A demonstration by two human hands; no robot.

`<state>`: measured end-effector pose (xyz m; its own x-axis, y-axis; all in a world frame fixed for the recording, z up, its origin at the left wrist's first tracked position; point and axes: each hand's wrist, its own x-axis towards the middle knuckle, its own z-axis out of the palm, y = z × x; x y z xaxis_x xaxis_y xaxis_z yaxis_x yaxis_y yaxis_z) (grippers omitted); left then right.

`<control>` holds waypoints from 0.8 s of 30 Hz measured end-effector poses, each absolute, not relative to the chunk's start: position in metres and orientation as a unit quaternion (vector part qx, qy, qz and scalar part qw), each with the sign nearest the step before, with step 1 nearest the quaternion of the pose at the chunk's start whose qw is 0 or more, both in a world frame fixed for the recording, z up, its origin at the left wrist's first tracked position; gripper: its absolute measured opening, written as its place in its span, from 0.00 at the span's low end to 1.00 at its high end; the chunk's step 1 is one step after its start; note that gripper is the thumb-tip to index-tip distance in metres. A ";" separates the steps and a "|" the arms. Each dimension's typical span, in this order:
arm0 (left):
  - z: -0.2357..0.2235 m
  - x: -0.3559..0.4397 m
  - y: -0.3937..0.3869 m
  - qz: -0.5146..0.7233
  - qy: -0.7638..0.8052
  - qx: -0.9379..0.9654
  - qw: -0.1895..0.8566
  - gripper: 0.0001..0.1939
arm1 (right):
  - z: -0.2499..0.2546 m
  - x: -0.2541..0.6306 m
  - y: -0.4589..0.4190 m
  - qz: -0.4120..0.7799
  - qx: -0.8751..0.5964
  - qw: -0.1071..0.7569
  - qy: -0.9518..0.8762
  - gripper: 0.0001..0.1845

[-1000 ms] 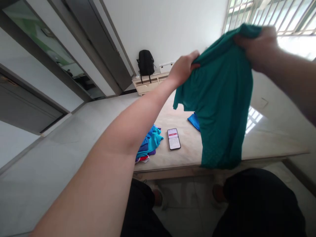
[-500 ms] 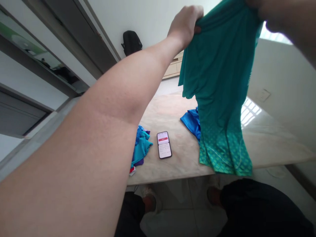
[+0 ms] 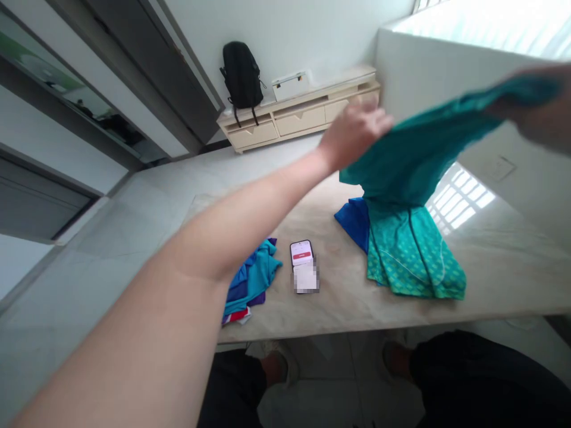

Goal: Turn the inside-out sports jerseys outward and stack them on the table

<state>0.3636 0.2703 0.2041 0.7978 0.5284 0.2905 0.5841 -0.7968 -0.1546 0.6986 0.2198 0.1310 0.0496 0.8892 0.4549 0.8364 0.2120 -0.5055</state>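
1. Pale marbled stone is forming the top of the table (image 3: pixel 330 312), and on its right half the green garment (image 3: pixel 404 169) is resting by its lower part, with its patterned, lighter hem lying spread near the front edge and its upper part sloping up into the air.
2. At that upper part's left corner, the left hand (image 3: pixel 357 128) is pinching the cloth, its fingers closed together and slightly blurred.
3. At the far right, the right hand (image 3: pixel 533 122) is gripping the opposite end, higher up; motion is blurring it, so the exact finger placement is not showing clearly.
4. Just left of the hem, a blue cloth (image 3: pixel 353 221) is lying on the table, partly covered by the green garment.
5. Further left, a phone (image 3: pixel 301 252) is lying face up with a lit screen, its lower portion being pixelated.
6. Beyond the phone, a pile of clothes (image 3: pixel 253 279) in blue, turquoise, purple, red and white is sitting near the front edge, partly hidden behind the left forearm.
7. On the table's right side, a barred patch of light (image 3: pixel 461 199) is gleaming.
8. Across the room, a low cabinet (image 3: pixel 300 120) is standing against the white wall, bearing a black backpack (image 3: pixel 243 74) and a white box (image 3: pixel 289 87).
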 end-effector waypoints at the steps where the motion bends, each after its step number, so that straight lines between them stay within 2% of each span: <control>1: 0.174 0.360 0.244 -0.090 -0.279 -0.952 0.092 0.27 | 0.109 0.698 0.197 0.054 -0.595 0.358 -0.718 0.40; 4: 0.080 0.348 0.154 -0.032 -0.253 -0.966 0.027 0.15 | 0.017 0.703 0.107 0.175 -0.505 0.300 -0.790 0.30; 6: 0.028 0.338 0.096 -0.003 -0.273 -0.962 -0.010 0.10 | -0.036 0.708 0.050 0.236 -0.520 0.252 -0.782 0.21; 9: -0.016 0.322 0.022 0.008 -0.336 -0.941 -0.042 0.09 | -0.061 0.701 0.007 0.246 -0.560 0.236 -0.755 0.20; 13: -0.027 0.300 -0.051 -0.011 -0.382 -0.921 -0.080 0.06 | -0.031 0.658 0.033 0.171 -0.590 0.222 -0.757 0.22; 16: -0.024 0.277 -0.087 -0.085 -0.420 -0.895 -0.126 0.07 | -0.027 0.609 0.072 0.080 -0.636 0.205 -0.740 0.28; 19: -0.015 0.235 -0.098 -0.132 -0.490 -0.852 -0.127 0.11 | -0.053 0.557 0.088 0.039 -0.668 0.193 -0.718 0.37; 24: 0.008 0.111 -0.064 -0.107 -0.643 -0.757 -0.044 0.19 | -0.098 0.505 0.073 0.022 -0.683 0.156 -0.713 0.35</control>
